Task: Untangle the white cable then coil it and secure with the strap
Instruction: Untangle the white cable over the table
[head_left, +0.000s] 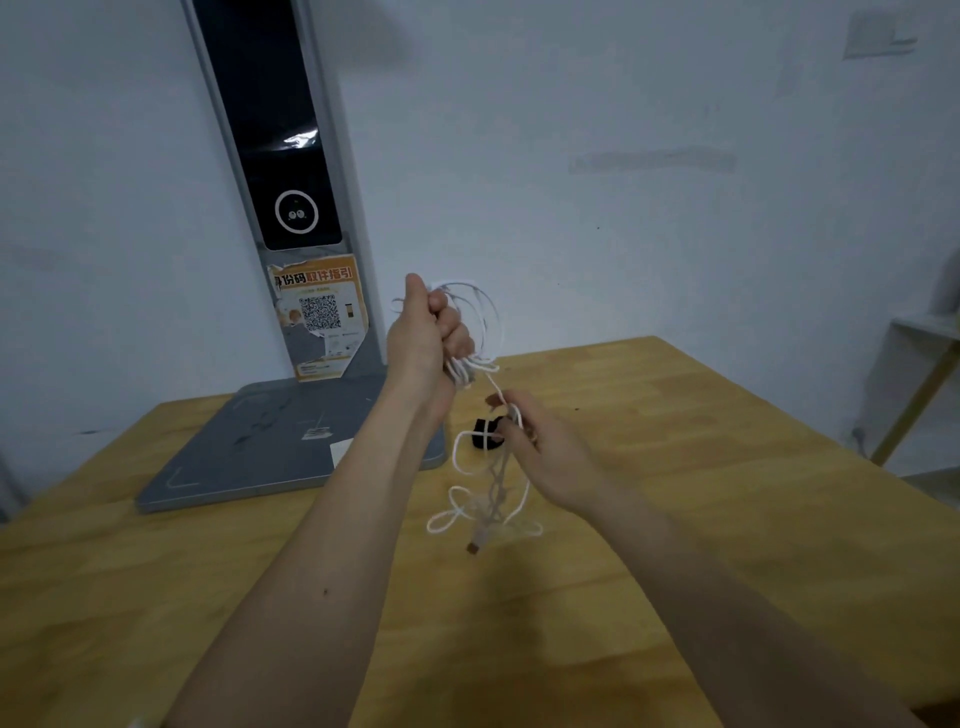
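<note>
Left hand (428, 338) fisted around coiled white cable (480, 317). Right hand (545, 447) pinching its tangled tail above wooden table (675, 467). Black strap (485, 434) lying beneath.

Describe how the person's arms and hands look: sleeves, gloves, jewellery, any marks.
Both forearms are bare up to the frame's lower edge, with no sleeves in view. The left hand and right hand wear no gloves, and no rings, watch or bracelet show. A small dark spot marks the left forearm.

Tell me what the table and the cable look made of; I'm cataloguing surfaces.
Table: seems wood, joined planks with visible grain, yellowish low-sheen finish. White cable: likely a smooth plastic or rubber jacket, bending in soft loops; its hanging plug is too blurred to judge.
</note>
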